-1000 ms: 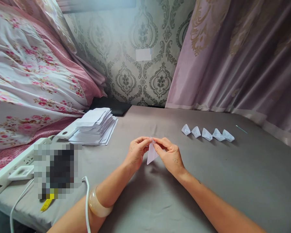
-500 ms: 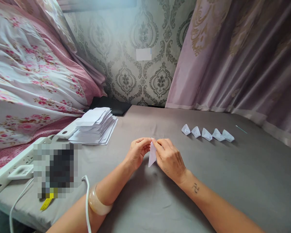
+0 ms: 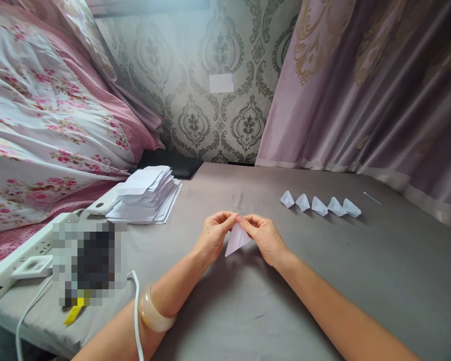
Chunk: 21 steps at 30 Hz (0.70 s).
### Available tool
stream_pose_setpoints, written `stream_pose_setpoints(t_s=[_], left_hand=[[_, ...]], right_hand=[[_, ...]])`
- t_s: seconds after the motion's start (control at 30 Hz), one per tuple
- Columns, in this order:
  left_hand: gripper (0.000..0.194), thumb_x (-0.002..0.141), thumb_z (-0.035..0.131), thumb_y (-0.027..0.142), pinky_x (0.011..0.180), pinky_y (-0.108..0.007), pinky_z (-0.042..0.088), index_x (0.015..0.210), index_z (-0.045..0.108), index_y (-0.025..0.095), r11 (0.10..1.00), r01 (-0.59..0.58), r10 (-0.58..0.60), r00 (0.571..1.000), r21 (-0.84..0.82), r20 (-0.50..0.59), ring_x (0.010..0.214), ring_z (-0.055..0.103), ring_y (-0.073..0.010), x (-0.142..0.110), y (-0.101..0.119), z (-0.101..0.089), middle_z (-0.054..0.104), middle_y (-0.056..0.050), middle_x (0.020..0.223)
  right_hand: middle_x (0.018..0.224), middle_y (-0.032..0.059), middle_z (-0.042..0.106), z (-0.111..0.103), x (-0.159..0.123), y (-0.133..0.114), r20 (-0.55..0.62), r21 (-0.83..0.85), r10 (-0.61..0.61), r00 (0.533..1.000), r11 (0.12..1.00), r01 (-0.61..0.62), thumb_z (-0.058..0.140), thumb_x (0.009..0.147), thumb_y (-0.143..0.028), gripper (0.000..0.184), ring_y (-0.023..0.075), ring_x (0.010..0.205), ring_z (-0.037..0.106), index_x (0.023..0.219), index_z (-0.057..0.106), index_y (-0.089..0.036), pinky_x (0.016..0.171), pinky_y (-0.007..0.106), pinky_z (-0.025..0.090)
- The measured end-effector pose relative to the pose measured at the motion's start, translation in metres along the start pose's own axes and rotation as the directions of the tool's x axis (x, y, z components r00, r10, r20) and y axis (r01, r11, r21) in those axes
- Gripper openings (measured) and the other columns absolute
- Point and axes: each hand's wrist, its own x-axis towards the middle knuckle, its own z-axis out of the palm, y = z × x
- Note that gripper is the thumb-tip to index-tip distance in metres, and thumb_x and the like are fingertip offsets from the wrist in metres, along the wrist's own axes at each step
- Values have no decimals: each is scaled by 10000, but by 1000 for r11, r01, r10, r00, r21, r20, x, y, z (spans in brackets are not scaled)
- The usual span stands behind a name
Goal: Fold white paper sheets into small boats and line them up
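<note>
**Folded white paper (image 3: 236, 241) pinched at its top over a grey cloth (image 3: 323, 281)**

The grey cloth covers the broad flat surface. Beyond it hang a purple curtain (image 3: 323, 100) on the right, damask wallpaper (image 3: 220, 125) in the middle and floral fabric (image 3: 52, 115) on the left. A white power strip (image 3: 0, 278) runs along the left edge, near a pixelated dark patch. A black flat item (image 3: 180, 163) lies behind an uneven stack of white paper (image 3: 146, 198).

The left hand (image 3: 212, 236) and right hand (image 3: 267, 239) meet at front centre, fingers closed in a pinch, both gripping the folded white paper near its upper point; its wider end slants downward below them. A pale bangle (image 3: 156, 315) circles the left forearm, a white cable (image 3: 137, 316) passing over that arm. Five small boat-like folded papers (image 3: 319, 206) form a row to the right of the hands, and a thin stick (image 3: 373, 198) lies beyond the row.
</note>
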Motion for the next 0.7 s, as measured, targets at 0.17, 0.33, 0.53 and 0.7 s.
stream_pose_setpoints(t_s=[0.17, 0.33, 0.53, 0.7], left_hand=[[318, 557, 814, 384, 563, -223, 381, 664, 662, 127, 1000, 29, -29, 999, -2, -33, 541, 489, -84, 3, -3, -2, 588, -3, 602], [309, 576, 804, 379, 599, -230, 404, 678, 669, 120, 996, 32, -34, 999, 80, 21, 579, 531, -101, 5, -3, -5, 616, -22, 634], [285, 605, 785, 377, 583, -217, 401, 676, 662, 130, 989, -41, 43, 999, 142, -11, 564, 514, -95, 5, -3, -4, 606, -9, 616], [307, 645, 762, 395, 647, -240, 442, 750, 685, 117, 998, 20, -25, 995, 57, 92, 628, 563, -116, 5, -2, -5, 640, -42, 692]], right_hand=[[682, -6, 657, -3, 5, 11, 34, 27, 3, 999, 1000, -4, 710, 660, -496, 335, 120, 636, 560, 743, 658, -175, 640, 248, 435], [715, 10, 672, -9, 8, 15, 68, 56, 54, 996, 997, -58, 721, 656, -478, 335, 139, 690, 594, 763, 664, -166, 684, 265, 451], [727, 22, 691, -9, 7, 14, 106, 119, 89, 990, 988, -101, 750, 631, -447, 322, 149, 701, 616, 769, 672, -167, 727, 287, 463], [751, 31, 700, -18, 13, 15, 68, 132, 78, 995, 988, -86, 775, 595, -440, 343, 153, 704, 626, 765, 682, -157, 745, 305, 472]])
